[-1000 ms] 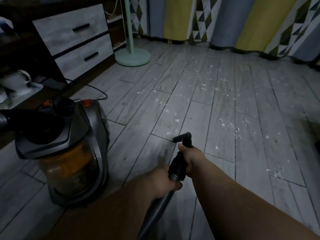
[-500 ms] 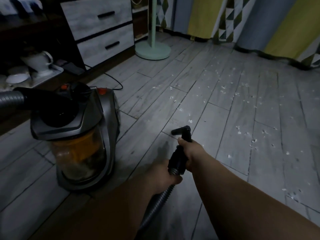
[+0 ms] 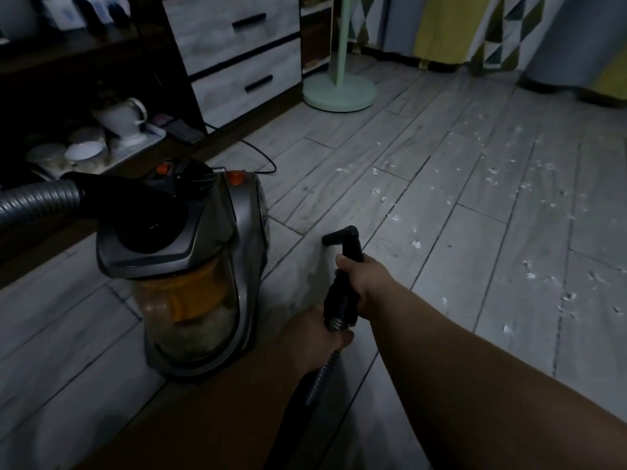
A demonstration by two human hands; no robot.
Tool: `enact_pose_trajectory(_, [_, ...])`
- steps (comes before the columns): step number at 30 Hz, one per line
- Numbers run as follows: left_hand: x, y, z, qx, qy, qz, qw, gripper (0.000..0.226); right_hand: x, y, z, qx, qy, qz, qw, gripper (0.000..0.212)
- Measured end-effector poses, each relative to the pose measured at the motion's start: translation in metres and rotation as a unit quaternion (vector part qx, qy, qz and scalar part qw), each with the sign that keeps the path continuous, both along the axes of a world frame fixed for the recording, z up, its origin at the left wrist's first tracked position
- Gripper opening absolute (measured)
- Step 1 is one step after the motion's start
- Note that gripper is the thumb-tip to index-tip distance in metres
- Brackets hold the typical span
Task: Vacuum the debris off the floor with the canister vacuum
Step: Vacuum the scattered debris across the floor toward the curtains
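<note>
Orange canister bin (image 3: 190,300) holds seemingly grey fluff (image 3: 200,335); left hand (image 3: 319,337), right hand (image 3: 364,283), each grip curled round the hose handle (image 3: 339,301).

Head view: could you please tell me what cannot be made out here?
Head view:
- Ribbed grey hose: its middle is cut off by the left edge.
- Left hand: fingers hidden behind the hose.
- Black angled nozzle: floor contact unclear, dim.
- White debris flecks: far pieces blurred.
</note>
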State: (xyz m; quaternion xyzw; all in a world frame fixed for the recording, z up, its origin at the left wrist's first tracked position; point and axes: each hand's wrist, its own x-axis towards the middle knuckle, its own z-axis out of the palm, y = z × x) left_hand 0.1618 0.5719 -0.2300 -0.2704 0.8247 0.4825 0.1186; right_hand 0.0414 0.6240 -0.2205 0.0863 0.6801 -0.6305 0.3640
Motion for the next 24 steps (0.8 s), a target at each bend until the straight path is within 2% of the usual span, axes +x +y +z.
enact_pose_trajectory(8, [-0.003,-0.002,0.007,0.000,-0.003,-0.069,0.998,0.036,0.000,0.002,-0.004,0.075,0.060,-0.011,0.995,0.041])
enact_pose_trajectory(13, [-0.006,0.028,0.014,0.018,-0.023,-0.098,0.995,0.037,0.001,0.043,-0.001,0.099,0.055,-0.066,0.991,0.041])
enact_pose_trajectory(24, [0.014,0.097,0.021,0.025,-0.057,-0.182,0.981,0.042,0.038,0.135,-0.003,0.083,0.012,-0.179,0.980,0.032])
